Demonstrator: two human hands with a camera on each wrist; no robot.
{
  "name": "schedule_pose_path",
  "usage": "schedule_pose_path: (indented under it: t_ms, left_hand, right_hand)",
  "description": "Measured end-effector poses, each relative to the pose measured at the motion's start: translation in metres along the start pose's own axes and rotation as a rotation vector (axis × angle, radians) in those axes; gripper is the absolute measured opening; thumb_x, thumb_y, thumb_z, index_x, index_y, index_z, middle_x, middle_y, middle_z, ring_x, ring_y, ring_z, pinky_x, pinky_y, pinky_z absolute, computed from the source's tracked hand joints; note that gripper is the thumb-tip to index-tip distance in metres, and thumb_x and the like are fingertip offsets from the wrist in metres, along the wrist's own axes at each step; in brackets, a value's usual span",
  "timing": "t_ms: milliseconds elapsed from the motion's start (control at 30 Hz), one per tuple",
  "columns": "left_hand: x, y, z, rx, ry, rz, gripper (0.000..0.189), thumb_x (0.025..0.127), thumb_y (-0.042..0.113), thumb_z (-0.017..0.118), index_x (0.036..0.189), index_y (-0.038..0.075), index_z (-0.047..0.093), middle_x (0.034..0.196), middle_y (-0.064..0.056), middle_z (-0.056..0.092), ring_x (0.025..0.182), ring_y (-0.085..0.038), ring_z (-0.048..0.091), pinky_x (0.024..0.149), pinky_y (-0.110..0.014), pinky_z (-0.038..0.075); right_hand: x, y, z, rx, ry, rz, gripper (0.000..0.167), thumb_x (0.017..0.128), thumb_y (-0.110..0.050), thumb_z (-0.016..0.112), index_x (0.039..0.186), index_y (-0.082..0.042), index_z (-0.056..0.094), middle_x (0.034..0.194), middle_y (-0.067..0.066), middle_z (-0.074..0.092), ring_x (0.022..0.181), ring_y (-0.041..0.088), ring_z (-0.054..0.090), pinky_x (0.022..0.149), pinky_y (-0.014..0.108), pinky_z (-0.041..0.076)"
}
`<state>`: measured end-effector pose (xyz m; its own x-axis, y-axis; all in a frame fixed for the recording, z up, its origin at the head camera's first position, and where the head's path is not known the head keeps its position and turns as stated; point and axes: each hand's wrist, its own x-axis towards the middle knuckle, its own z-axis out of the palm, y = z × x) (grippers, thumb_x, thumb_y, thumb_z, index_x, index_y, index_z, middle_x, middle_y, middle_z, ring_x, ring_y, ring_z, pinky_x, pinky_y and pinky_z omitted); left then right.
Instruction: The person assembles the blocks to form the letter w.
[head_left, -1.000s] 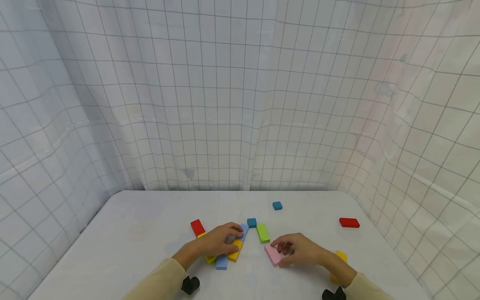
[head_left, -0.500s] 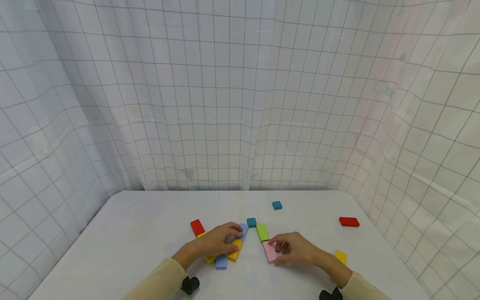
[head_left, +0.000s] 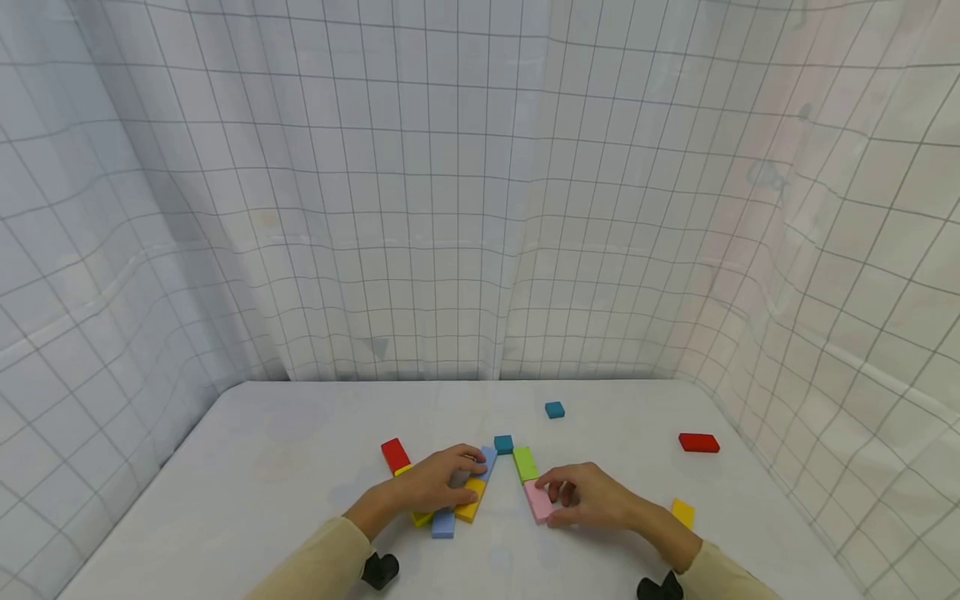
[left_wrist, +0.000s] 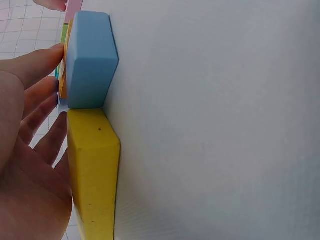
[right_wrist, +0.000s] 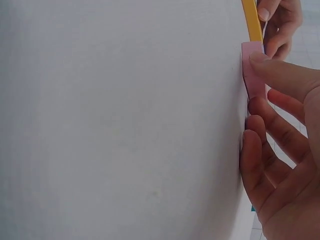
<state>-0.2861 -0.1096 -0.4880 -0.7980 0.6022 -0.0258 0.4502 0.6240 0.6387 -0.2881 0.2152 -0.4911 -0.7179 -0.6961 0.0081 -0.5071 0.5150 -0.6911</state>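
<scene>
My right hand (head_left: 596, 498) pinches a pink block (head_left: 537, 502) between thumb and index finger, its other fingers loosely bent. The pink block's far end meets a lime green block (head_left: 526, 465). Across from it, my left hand (head_left: 431, 483) rests over a group of flat blocks, its thumb on an orange block (head_left: 468, 505) and its fingertips at a light blue block (head_left: 489, 462). Below that hand lie another light blue block (left_wrist: 90, 75) and a yellow block (left_wrist: 95, 170), end to end in the left wrist view. The hand partly hides the group.
A small teal block (head_left: 503, 445) sits between the tops of the two slanted rows. Farther back is a second teal block (head_left: 555, 410). One red block (head_left: 395, 456) lies left, another red block (head_left: 699, 442) right. A yellow block (head_left: 682, 512) is partly behind the right forearm.
My right hand has slid the pink block left and slightly away from me, turning it into line against the green block. The left hand has stayed in place.
</scene>
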Motion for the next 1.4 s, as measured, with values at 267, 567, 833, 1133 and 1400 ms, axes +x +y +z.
schedule_pose_path:
  t_ms: [267,567,833,1133,1400]
  left_hand:
    - [0.001,-0.001,-0.001,-0.002,-0.004,0.006,0.046,0.097,0.026,0.075,0.139,0.01,0.067,0.145,0.0,0.052,0.141,-0.028,0.043,0.115,-0.052,0.037]
    - [0.001,-0.002,0.001,0.006,-0.003,0.005,0.046,0.097,0.026,0.075,0.139,0.01,0.067,0.145,0.0,0.052,0.141,-0.028,0.043,0.115,-0.053,0.037]
    - [0.001,-0.001,0.001,0.017,-0.003,-0.007,0.047,0.096,0.027,0.075,0.14,0.012,0.067,0.145,0.001,0.052,0.141,-0.028,0.043,0.115,-0.054,0.037]
    - [0.001,0.003,-0.002,0.021,-0.005,-0.007,0.046,0.097,0.027,0.075,0.139,0.012,0.067,0.145,0.001,0.052,0.14,-0.028,0.044,0.115,-0.054,0.037]
    - [0.003,0.006,-0.002,0.059,0.009,-0.009,0.04,0.093,0.025,0.078,0.13,0.012,0.071,0.141,-0.001,0.056,0.136,-0.028,0.048,0.114,-0.053,0.038]
  right_hand:
    - [0.0,0.001,0.001,-0.005,0.004,0.001,0.041,0.09,-0.025,0.084,0.127,-0.015,0.071,0.093,-0.011,0.063,0.084,0.01,0.06,0.078,0.024,0.055]
    - [0.001,-0.002,0.002,0.002,0.006,0.015,0.04,0.088,-0.023,0.085,0.125,-0.016,0.071,0.092,-0.01,0.063,0.084,0.011,0.06,0.077,0.024,0.054]
    - [0.001,-0.004,-0.003,-0.02,0.0,-0.013,0.038,0.09,-0.025,0.083,0.125,-0.015,0.07,0.094,-0.009,0.064,0.085,0.011,0.061,0.078,0.025,0.055]
    - [0.012,0.005,-0.036,-0.113,0.124,-0.053,0.036,0.096,-0.025,0.077,0.125,-0.004,0.069,0.094,-0.011,0.064,0.084,0.009,0.061,0.072,0.027,0.056]
    - [0.023,0.012,-0.059,-0.173,0.201,-0.022,0.035,0.096,-0.025,0.076,0.122,-0.001,0.069,0.093,-0.009,0.063,0.087,0.013,0.061,0.074,0.028,0.055]
